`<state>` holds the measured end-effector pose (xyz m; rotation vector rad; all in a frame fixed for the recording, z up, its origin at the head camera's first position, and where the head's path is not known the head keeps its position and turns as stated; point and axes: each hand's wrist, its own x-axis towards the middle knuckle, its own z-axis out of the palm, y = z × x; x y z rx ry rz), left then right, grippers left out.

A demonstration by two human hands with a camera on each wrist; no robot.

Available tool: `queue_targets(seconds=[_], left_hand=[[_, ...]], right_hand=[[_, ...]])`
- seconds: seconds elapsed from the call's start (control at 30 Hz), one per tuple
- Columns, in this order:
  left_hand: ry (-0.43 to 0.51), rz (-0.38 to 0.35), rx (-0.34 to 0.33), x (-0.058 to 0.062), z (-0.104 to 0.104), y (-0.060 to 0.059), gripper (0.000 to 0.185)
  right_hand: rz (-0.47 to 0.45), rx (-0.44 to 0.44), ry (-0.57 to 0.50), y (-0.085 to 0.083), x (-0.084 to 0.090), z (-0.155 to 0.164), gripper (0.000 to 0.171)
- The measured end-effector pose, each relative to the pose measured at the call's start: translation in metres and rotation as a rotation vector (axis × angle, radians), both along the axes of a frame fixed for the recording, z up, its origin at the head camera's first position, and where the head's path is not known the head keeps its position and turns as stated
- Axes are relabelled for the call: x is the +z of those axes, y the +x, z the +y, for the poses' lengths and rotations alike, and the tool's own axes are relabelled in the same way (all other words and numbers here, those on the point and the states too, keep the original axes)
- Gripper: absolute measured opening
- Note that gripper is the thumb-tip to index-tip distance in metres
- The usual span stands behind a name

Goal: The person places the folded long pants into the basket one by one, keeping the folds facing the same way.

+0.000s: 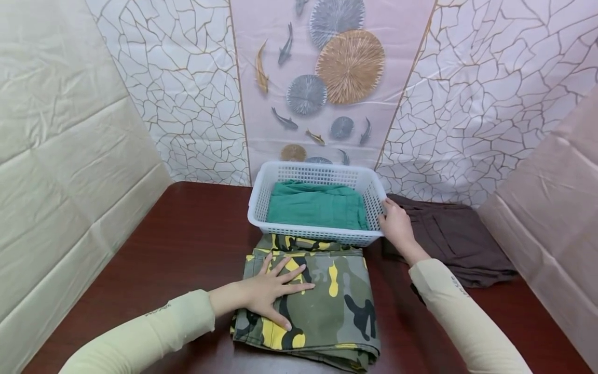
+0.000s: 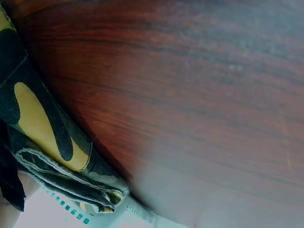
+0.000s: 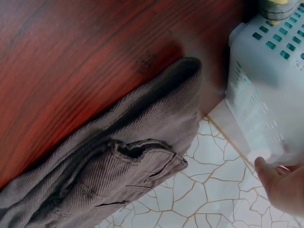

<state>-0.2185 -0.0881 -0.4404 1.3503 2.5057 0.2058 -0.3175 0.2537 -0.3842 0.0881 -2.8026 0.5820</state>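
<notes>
Camouflage trousers [image 1: 317,301], folded, green with yellow and black patches, under left hand [image 1: 268,291].

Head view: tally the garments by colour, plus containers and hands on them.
Green garment, folded in the basket: 1
Camouflage garment, folded, under the left hand: 1
Brown garment, right of the basket: 1
White basket, right hand on its side: 1
Total: 3 garments, 1 basket, 4 things.

Your left hand [image 1: 268,291] lower centre, fingers spread flat, palm down. Your right hand [image 1: 396,224] right of centre, fingers extended.
</notes>
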Motion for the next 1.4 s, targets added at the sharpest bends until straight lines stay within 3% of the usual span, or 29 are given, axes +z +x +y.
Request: queue_targets(seconds=[0.3,0.47,0.6,0.73,1.0,1.13,1.27,1.4], left_hand=[[-0.010,-0.001,0.015,0.006,0.000,0.000,0.086],[0.103,0.149,0.025,0.017,-0.006,0.002,0.072],[0.264,0.283,0.145,0.024,-0.016,0.003,0.059],[0.392,0.275,0.325,0.027,-0.030,0.005,0.052],[0.548,0.048,0.644,0.022,-0.059,0.002,0.063],[0.556,-0.095,0.774,0.022,-0.071,-0.001,0.065],[0.548,-0.270,0.864,0.024,-0.077,-0.002,0.067],[0.610,-0.514,0.934,0.027,-0.079,-0.003,0.064]], right_hand=[[-0.002,0.018,-0.058,0.000,-0.001,0.003,0.045],[0.029,0.009,-0.190,0.011,0.003,0.008,0.040],[0.018,-0.010,-0.303,0.027,0.009,0.013,0.041],[-0.070,0.007,-0.344,0.045,0.016,0.019,0.044],[-0.114,0.063,-0.292,0.068,0.012,0.038,0.040],[-0.158,0.099,-0.288,0.078,0.005,0.044,0.038],[-0.207,0.113,-0.344,0.088,0.001,0.042,0.038],[-0.260,0.123,-0.402,0.097,-0.002,0.034,0.036]])
